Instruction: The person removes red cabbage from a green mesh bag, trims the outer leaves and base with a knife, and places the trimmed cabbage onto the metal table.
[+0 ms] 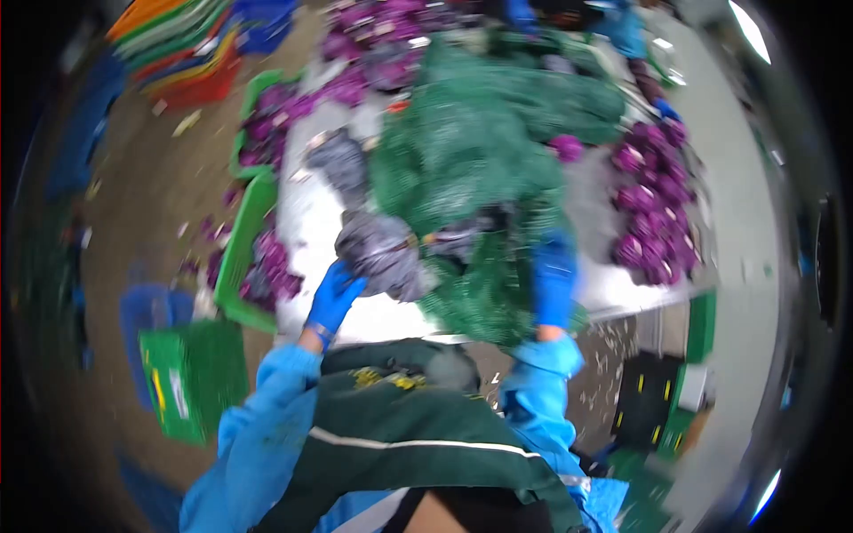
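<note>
Blue-gloved, my left hand (334, 298) has its fingers curled against the lower left side of a red cabbage (380, 251) with dull grey-purple outer leaves. Another leafy red cabbage (340, 164) lies just beyond it on the white table. My right hand (554, 274), also gloved in blue, is smeared by motion over the near right part of a green mesh bag (480, 133). Whether its fingers grip the mesh cannot be seen. Between my hands, a further dark cabbage (458, 238) lies partly in the folds of the mesh.
Trimmed red cabbages (653, 204) are piled on the table's right side, more (382, 44) at the far left. Green crates (233, 258) of cabbage stand along the left edge. Across the table are another person's blue sleeve (620, 34) and gloved hand (666, 109). Stacked coloured crates (182, 53) stand far left.
</note>
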`<state>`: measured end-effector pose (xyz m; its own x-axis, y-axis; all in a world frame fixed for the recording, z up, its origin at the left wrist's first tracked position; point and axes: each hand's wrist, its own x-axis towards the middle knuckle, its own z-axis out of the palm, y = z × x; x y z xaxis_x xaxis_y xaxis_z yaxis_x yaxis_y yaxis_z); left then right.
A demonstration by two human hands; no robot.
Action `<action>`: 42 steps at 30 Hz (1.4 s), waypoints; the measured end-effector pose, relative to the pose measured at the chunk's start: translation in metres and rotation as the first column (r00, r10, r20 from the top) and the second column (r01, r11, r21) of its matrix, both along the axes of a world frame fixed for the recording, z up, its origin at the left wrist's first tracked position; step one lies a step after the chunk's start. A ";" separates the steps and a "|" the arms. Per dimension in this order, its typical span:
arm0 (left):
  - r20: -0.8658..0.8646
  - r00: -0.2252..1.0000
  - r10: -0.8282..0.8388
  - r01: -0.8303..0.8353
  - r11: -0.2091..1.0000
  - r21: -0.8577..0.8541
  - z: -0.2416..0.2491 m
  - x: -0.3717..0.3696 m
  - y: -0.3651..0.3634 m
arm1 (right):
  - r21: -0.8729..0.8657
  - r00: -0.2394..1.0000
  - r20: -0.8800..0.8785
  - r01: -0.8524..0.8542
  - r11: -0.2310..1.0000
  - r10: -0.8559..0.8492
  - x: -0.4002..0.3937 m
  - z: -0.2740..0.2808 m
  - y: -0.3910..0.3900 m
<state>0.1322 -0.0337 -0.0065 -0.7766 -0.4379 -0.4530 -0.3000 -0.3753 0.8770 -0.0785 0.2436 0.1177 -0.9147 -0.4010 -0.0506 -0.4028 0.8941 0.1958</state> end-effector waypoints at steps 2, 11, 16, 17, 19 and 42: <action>-0.139 0.990 0.018 -0.017 1.000 0.014 -0.021 -0.011 0.001 | -0.837 0.881 0.287 0.040 0.546 0.375 0.019 -0.028 -0.062; -0.138 0.987 0.085 -0.093 0.994 -0.052 -0.056 -0.006 -0.035 | -0.676 0.567 0.736 0.597 0.432 0.370 0.073 -0.123 -0.130; -0.075 0.990 0.121 -0.136 0.961 -0.242 -0.021 0.036 -0.064 | -0.805 0.671 0.589 0.431 0.408 0.450 0.101 -0.112 -0.166; -0.080 0.990 0.116 -0.133 0.961 -0.242 -0.009 0.040 -0.065 | -0.787 0.638 0.615 0.461 0.409 0.463 0.104 -0.105 -0.170; -0.147 0.986 0.077 -0.126 0.924 -0.360 0.007 0.050 -0.064 | -0.767 0.603 0.641 0.494 0.410 0.474 0.102 -0.109 -0.173; 0.043 0.994 -0.100 0.078 0.371 -0.925 0.011 -0.046 -0.032 | -0.841 0.855 0.393 0.184 0.510 0.340 0.080 -0.041 -0.084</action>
<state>0.0864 -0.0653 0.0049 -0.8405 -0.5031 0.2010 -0.2603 0.7005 0.6645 0.0017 0.1593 0.0768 -0.8309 -0.5549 -0.0411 -0.2750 0.4737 -0.8366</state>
